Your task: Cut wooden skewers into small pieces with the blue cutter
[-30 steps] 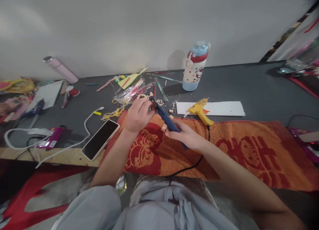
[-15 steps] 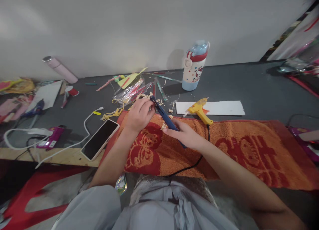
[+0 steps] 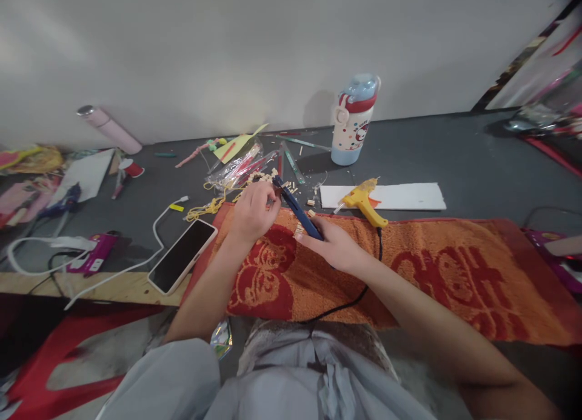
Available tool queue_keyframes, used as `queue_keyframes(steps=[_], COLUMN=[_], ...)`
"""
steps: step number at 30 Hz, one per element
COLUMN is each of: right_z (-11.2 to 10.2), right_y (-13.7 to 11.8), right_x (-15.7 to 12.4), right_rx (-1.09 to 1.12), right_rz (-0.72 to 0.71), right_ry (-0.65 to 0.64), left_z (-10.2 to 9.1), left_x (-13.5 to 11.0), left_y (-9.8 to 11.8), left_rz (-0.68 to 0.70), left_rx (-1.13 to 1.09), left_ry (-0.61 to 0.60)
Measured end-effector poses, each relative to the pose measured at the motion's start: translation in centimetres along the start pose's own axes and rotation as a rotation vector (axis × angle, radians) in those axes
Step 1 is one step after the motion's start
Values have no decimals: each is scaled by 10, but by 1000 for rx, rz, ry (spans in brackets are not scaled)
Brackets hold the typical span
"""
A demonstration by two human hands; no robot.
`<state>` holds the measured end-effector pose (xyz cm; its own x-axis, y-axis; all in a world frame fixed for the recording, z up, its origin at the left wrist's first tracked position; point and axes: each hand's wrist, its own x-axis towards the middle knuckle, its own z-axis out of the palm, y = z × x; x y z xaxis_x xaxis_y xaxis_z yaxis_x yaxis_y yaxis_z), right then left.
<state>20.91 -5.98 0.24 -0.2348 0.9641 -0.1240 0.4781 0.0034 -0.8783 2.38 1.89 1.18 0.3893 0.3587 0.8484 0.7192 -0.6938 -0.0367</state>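
My right hand (image 3: 335, 244) is closed around a long, slim navy-blue hand tool (image 3: 301, 217) with a slot along its far part; its exact kind is unclear. The tool slants up and left toward my left hand (image 3: 256, 210). Its fingers are curled in a pinch at the tool's far end, and whatever they hold is hidden. Small pale stick pieces (image 3: 299, 228) show beside my right thumb. More short pieces (image 3: 311, 202) lie scattered on the dark table just beyond the tool. Both hands are above an orange-and-red towel (image 3: 318, 286).
A yellow glue gun (image 3: 364, 202) rests across a white board (image 3: 413, 197), its black cord crossing the towel. Behind stands a white-and-blue bottle (image 3: 353, 126). Plastic packets (image 3: 239, 168) and yellow cord (image 3: 204, 209) lie beyond my left hand. A phone (image 3: 182, 256) lies left of the towel.
Hardly anything differs. My left hand has shifted very slightly at the tool's tip, and the tool's near end is now more covered by my right hand.
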Motion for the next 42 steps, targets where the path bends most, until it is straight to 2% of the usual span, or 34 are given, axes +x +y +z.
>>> queue_keyframes(steps=[9,27,32,38,42], right_z=[1,-1,-1,-1,-2], right_y=[3,5,3,-1,-2], right_x=[1,0,0,1,1], right_rx=[57,130,80,-76,-66], right_rz=[-18,-71,-69,8,-5], right_ry=[-14,-48,-34,2,7], left_z=[0,-5,-5,-5,-5], left_x=[-1,3,2,2,2], left_y=[0,4,3,6,7], left_rz=[-12,14,7,0,0], left_rx=[-70,-57,-52,-59,-35], left_ry=[-8,-2,-21,-43,-58])
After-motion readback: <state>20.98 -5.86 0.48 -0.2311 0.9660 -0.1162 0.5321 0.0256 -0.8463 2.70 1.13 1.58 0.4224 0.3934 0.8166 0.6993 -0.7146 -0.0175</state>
